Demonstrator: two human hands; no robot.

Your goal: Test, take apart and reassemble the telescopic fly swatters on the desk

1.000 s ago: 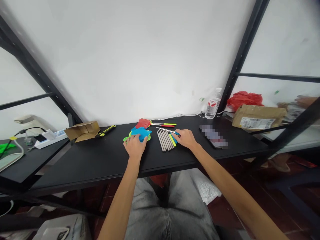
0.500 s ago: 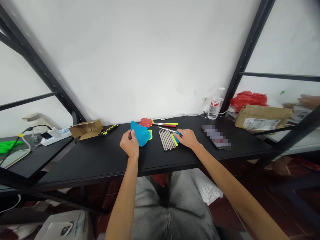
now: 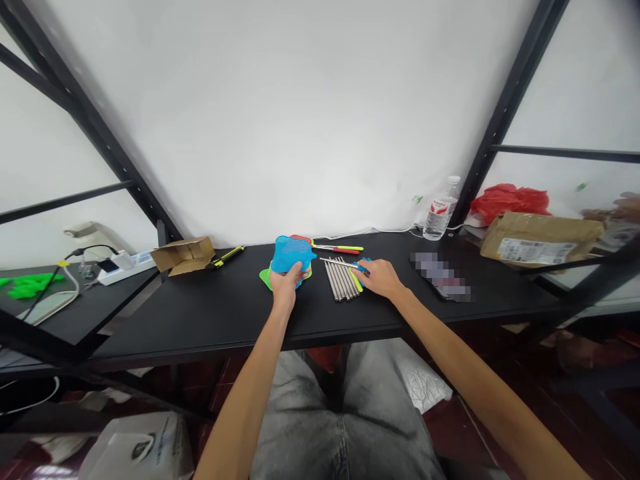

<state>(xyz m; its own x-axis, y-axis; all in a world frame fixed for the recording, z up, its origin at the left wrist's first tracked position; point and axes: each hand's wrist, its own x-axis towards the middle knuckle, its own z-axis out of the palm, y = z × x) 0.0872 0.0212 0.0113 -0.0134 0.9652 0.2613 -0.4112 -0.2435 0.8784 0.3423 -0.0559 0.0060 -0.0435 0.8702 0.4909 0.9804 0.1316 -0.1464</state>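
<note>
My left hand is closed on a blue fly swatter head, a perforated plastic paddle with its narrow neck toward the right. Beneath it, a green swatter head shows at the left, on the table. My right hand grips the blue end of a metal swatter handle, whose thin rod points left toward the blue head, a small gap apart. Below that rod lies a row of several metal handles with coloured grips. Behind the blue head are a partly hidden red swatter head and rods with red and yellow-green grips.
An open cardboard box and a yellow-black cutter lie left on the black table. At the right are a phone with a blurred screen, a water bottle and a taped parcel. Black metal posts flank the table.
My left hand has turned the blue head, bringing its neck round to face the rod in my right hand. The green head below is more exposed. The whole view has shifted slightly.
</note>
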